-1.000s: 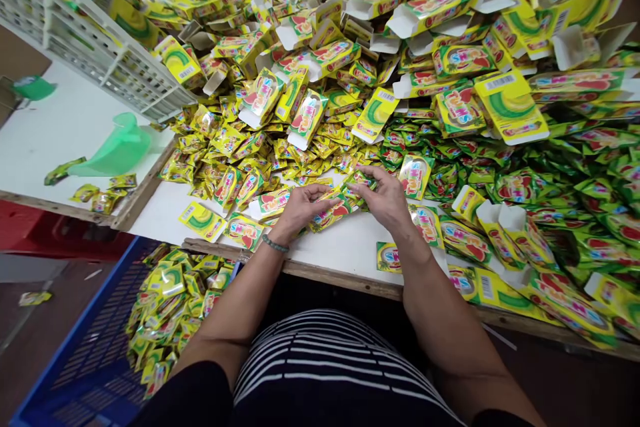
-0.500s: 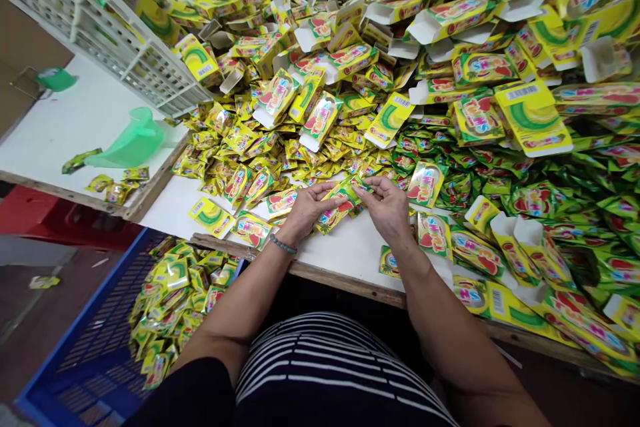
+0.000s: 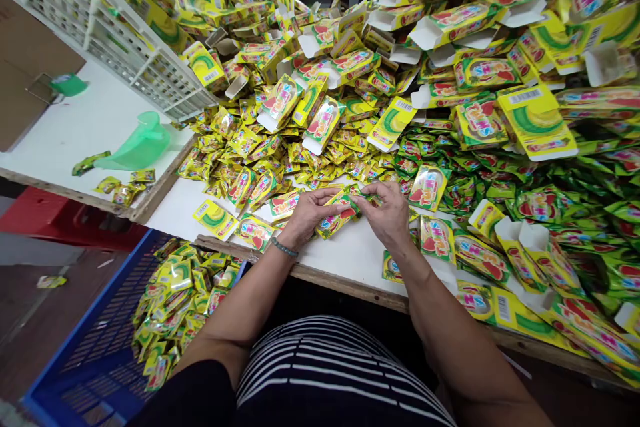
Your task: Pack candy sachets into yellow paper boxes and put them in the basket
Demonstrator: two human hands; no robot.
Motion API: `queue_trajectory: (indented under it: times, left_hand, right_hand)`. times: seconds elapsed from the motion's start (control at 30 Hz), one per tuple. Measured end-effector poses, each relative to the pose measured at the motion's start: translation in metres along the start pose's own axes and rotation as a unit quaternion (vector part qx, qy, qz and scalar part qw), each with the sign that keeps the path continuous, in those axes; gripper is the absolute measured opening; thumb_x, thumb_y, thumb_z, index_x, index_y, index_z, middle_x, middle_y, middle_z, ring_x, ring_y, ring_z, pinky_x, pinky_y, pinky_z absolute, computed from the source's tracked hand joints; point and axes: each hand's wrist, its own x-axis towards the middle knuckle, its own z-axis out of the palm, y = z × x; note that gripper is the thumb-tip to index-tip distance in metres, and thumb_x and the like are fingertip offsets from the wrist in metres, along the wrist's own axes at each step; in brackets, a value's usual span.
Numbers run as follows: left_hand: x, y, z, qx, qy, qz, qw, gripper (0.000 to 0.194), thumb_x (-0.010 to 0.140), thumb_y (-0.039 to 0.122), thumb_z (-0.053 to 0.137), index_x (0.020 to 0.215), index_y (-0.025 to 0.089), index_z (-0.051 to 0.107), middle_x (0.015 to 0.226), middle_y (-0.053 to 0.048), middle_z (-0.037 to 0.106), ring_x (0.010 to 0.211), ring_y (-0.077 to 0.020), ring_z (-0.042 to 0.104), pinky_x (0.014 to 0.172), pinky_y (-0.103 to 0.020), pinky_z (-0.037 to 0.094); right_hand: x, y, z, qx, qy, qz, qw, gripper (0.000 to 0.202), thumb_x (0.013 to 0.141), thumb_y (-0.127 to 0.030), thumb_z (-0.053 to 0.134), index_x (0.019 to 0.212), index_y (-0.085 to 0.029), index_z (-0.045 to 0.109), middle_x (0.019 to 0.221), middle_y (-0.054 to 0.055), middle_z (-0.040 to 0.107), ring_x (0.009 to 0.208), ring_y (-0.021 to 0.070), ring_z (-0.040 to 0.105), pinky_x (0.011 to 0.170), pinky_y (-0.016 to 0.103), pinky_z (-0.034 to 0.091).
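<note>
My left hand, with a beaded bracelet at its wrist, grips the left side of a yellow-green box over the white table's front part. Thumb and fingers of my right hand pinch together at the box's upper right end, where a green packet seems to be; the fingers partly hide it. Behind the hands lies a heap of small yellow packets, with green packets to the right. A flat box rests just right of my right hand.
Many open-ended boxes are piled at the back. A white plastic crate leans at the upper left, near a green scoop. A blue crate with filled boxes stands below the wooden table edge.
My right hand has drawn slightly back from the box's top end, its fingers closer together. My left hand still holds the box. The whole view has shifted slightly.
</note>
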Motion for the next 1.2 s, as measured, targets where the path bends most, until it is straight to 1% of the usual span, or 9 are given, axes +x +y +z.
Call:
queue_trajectory:
  times: [0.17, 0.37, 0.43, 0.53, 0.6, 0.73, 0.87, 1.07, 1.2]
  left_hand:
    - [0.0, 0.0, -0.001, 0.006, 0.013, -0.01, 1.0, 0.055, 0.044, 0.028, 0.092, 0.092, 0.012, 0.072, 0.081, -0.006, 0.076, 0.072, -0.0178, 0.071, 0.075, -0.031, 0.054]
    - [0.0, 0.0, -0.001, 0.011, 0.027, -0.005, 1.0, 0.054, 0.044, 0.027, 0.092, 0.091, 0.011, 0.071, 0.076, -0.005, 0.074, 0.067, -0.0162, 0.068, 0.071, -0.03, 0.052]
    - [0.001, 0.001, 0.001, 0.009, 0.032, 0.008, 0.999, 0.055, 0.044, 0.027, 0.091, 0.092, 0.011, 0.069, 0.072, -0.003, 0.073, 0.065, -0.0149, 0.067, 0.07, -0.028, 0.052]
    - [0.003, 0.0, 0.004, 0.001, 0.059, 0.056, 0.997, 0.058, 0.052, 0.033, 0.088, 0.101, 0.016, 0.063, 0.07, 0.001, 0.069, 0.064, -0.0131, 0.065, 0.066, -0.025, 0.05]
    - [0.004, 0.0, 0.004, 0.011, 0.085, 0.101, 0.991, 0.06, 0.058, 0.039, 0.085, 0.108, 0.019, 0.058, 0.071, 0.003, 0.067, 0.062, -0.0117, 0.063, 0.062, -0.023, 0.048]
    - [0.004, -0.004, 0.002, 0.092, 0.059, 0.156, 0.982, 0.053, 0.069, 0.042, 0.077, 0.112, 0.022, 0.054, 0.084, 0.001, 0.066, 0.071, -0.0119, 0.062, 0.067, -0.023, 0.047]
    - [0.003, -0.006, 0.0, 0.165, 0.019, 0.155, 0.974, 0.044, 0.069, 0.037, 0.076, 0.105, 0.021, 0.057, 0.086, 0.001, 0.064, 0.077, -0.013, 0.061, 0.07, -0.023, 0.046]
    - [0.002, -0.003, 0.004, 0.114, 0.002, 0.129, 0.985, 0.046, 0.069, 0.036, 0.076, 0.105, 0.021, 0.052, 0.083, 0.002, 0.065, 0.069, -0.0111, 0.061, 0.066, -0.022, 0.046]
    - [0.0, -0.002, 0.005, 0.074, 0.019, 0.092, 0.993, 0.057, 0.065, 0.04, 0.08, 0.108, 0.022, 0.046, 0.068, 0.007, 0.061, 0.053, -0.0081, 0.054, 0.054, -0.02, 0.04]
  right_hand:
    - [-0.003, 0.005, 0.003, 0.051, -0.059, 0.041, 0.996, 0.024, 0.074, -0.048, 0.068, 0.076, -0.024, 0.071, 0.083, 0.005, 0.066, 0.083, 0.0218, 0.06, 0.081, 0.04, 0.049]
    - [-0.004, -0.006, 0.0, 0.104, -0.194, 0.031, 0.975, 0.032, 0.087, -0.046, 0.051, 0.07, -0.025, 0.069, 0.079, 0.003, 0.068, 0.104, 0.0253, 0.06, 0.097, 0.044, 0.044]
    - [-0.004, -0.012, 0.0, 0.122, -0.182, 0.043, 0.975, 0.03, 0.088, -0.046, 0.05, 0.079, -0.024, 0.069, 0.081, 0.003, 0.069, 0.098, 0.0243, 0.062, 0.094, 0.043, 0.046]
    - [-0.005, -0.015, 0.003, 0.147, -0.053, 0.073, 0.985, 0.031, 0.084, -0.05, 0.058, 0.099, -0.023, 0.064, 0.099, 0.006, 0.069, 0.1, 0.0234, 0.062, 0.085, 0.039, 0.05]
    - [-0.005, -0.012, 0.008, 0.163, -0.011, 0.086, 0.983, 0.037, 0.079, -0.051, 0.064, 0.102, -0.023, 0.061, 0.105, 0.008, 0.067, 0.102, 0.0226, 0.061, 0.082, 0.037, 0.052]
    - [-0.006, -0.003, 0.016, 0.239, -0.115, 0.129, 0.956, 0.04, 0.076, -0.054, 0.066, 0.098, -0.021, 0.063, 0.085, 0.003, 0.066, 0.078, 0.017, 0.062, 0.073, 0.033, 0.052]
    - [-0.007, 0.002, 0.016, 0.218, -0.163, 0.137, 0.952, 0.037, 0.077, -0.057, 0.062, 0.083, -0.02, 0.063, 0.073, 0.0, 0.063, 0.063, 0.0143, 0.056, 0.062, 0.03, 0.048]
    - [-0.003, 0.002, 0.01, 0.242, -0.129, 0.146, 0.95, 0.044, 0.075, -0.054, 0.066, 0.106, -0.024, 0.06, 0.077, 0.0, 0.066, 0.071, 0.0181, 0.062, 0.066, 0.033, 0.052]
    - [0.0, 0.0, 0.004, 0.205, -0.137, 0.129, 0.961, 0.035, 0.079, -0.055, 0.063, 0.087, -0.022, 0.069, 0.074, 0.001, 0.067, 0.072, 0.0183, 0.062, 0.069, 0.034, 0.051]
